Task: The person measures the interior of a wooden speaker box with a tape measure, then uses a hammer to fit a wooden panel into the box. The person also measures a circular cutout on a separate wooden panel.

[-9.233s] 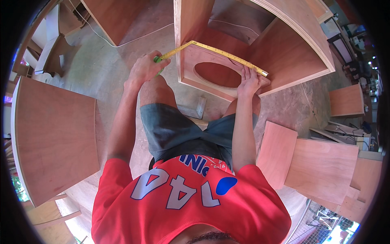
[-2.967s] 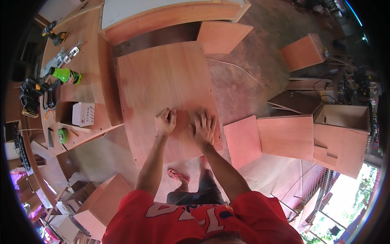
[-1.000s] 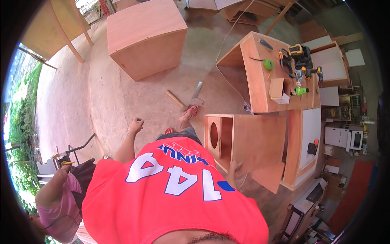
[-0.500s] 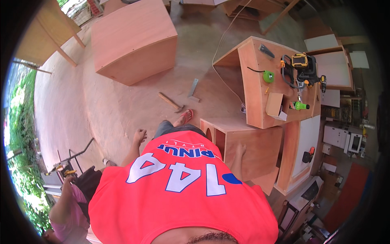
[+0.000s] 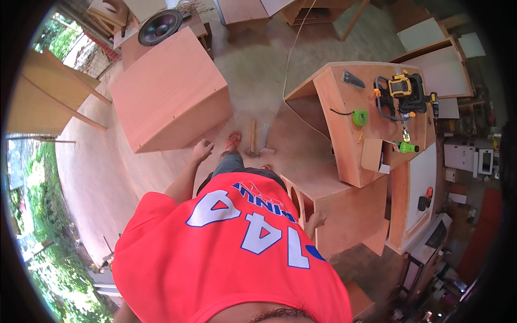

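My left hand point(image 5: 202, 151) hangs loosely curled, its fingers a little apart and holding nothing, near the lower corner of a large plywood box point(image 5: 169, 91). Beside the front of a second plywood box point(image 5: 350, 215), my right hand point(image 5: 318, 219) hangs with its fingers folded in and nothing visible in them. I cannot tell whether it touches that box. Ahead of my sandalled foot, a wooden-handled hammer point(image 5: 253, 134) and a metal try square point(image 5: 264, 137) lie on the floor.
A raised plywood cabinet point(image 5: 344, 129) on the right carries a yellow-and-black power tool point(image 5: 401, 86), a green tape measure point(image 5: 360, 118), a green bottle point(image 5: 405, 147) and a small cardboard box point(image 5: 371, 154). A cord point(image 5: 287, 70) crosses the floor. A large speaker point(image 5: 160, 27) lies behind the left box.
I have stepped forward, closer to the left box, hammer and square. My left hand has swung forward; my right hand has dropped beside the box. The person at lower left has left the view.
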`<state>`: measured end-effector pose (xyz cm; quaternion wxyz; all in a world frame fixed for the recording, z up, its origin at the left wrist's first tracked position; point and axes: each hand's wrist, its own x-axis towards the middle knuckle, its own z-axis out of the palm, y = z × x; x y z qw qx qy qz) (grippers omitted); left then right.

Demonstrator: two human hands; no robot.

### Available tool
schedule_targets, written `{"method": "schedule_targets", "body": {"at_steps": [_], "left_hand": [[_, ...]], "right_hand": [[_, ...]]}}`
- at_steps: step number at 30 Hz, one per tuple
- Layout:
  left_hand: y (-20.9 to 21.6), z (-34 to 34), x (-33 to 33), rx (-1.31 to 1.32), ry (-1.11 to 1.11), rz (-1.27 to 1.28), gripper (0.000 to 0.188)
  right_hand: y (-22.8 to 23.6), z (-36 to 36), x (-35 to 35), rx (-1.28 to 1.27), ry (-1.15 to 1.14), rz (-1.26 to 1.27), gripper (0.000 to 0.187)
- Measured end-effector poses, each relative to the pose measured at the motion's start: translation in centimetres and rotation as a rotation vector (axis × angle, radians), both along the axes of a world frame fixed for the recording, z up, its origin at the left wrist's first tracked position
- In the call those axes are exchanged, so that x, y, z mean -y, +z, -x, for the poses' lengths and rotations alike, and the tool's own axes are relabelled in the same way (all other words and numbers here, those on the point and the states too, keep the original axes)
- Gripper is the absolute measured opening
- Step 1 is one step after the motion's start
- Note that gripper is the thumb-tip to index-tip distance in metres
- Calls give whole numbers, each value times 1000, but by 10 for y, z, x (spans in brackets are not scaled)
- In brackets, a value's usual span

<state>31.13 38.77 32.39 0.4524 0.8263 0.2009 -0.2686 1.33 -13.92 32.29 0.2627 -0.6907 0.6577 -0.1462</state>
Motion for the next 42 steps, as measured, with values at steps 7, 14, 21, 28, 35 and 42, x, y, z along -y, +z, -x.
{"method": "schedule_targets", "body": {"at_steps": [7,14,21,28,35,42], "left_hand": [[47,-162,-16,826,-85,-161,21],[-9,-233,-68,401,-444,-686,86],[-28,-227,-63,473,-478,-985,95],[-33,-246,-71,651,-504,-1173,88],[-9,-273,-70,586,-615,-1174,85],[23,-285,-54,490,-677,-1228,82]], "right_hand": [[-30,10,-92,-223,-145,-336,60],[-39,-16,-189,225,-422,-368,59],[-52,-7,-279,55,-590,-438,53],[-17,-29,-328,134,-582,-736,46],[-12,-9,-294,289,-567,-447,50],[-19,69,-289,378,-726,-442,49]]}}
